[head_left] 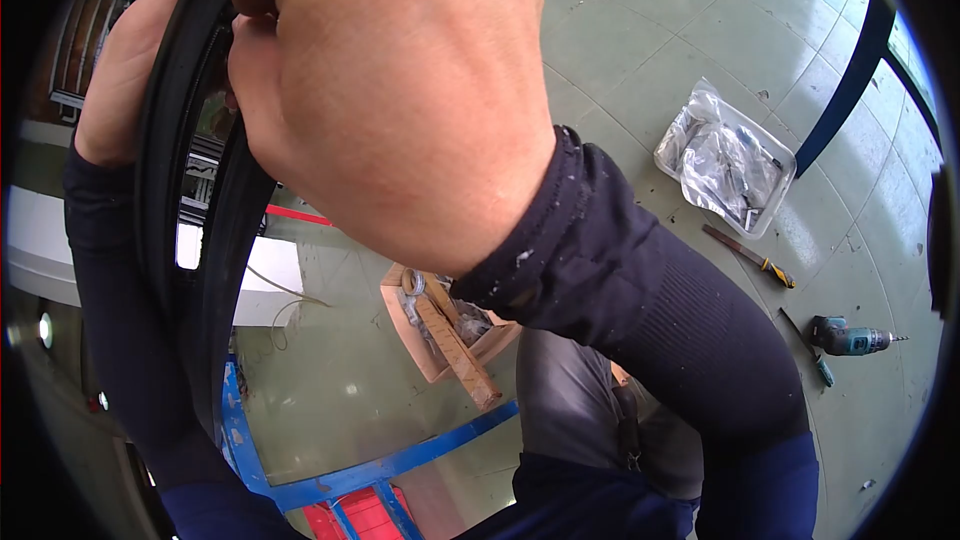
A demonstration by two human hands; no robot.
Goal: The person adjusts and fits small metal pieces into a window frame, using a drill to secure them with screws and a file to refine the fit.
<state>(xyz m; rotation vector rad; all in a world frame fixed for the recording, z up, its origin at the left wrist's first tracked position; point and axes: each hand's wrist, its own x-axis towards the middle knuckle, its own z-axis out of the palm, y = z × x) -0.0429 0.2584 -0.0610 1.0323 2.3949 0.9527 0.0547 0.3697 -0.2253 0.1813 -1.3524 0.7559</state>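
A long black frame strip (pixel 165 130), perhaps rubber or metal profile, stands upright at the left, with a narrow gap down its middle. My left hand (pixel 125 90) lies against its outer left side; the fingers are hidden behind the strip and past the top edge. Close to the camera, my right hand (pixel 400 90) reaches over to the strip's inner side. Its thumb and fingers are curled together in a closed grip near the gap. Whatever they hold is hidden by the hand itself.
On the tiled floor are a clear plastic tray (pixel 785 190) of bagged parts, a yellow-handled tool (pixel 775 272), a green-handled screwdriver (pixel 823 370) and a teal cordless drill (pixel 850 337). Below are a cardboard box (pixel 400 325) with wooden strips and a blue metal frame (pixel 400 467).
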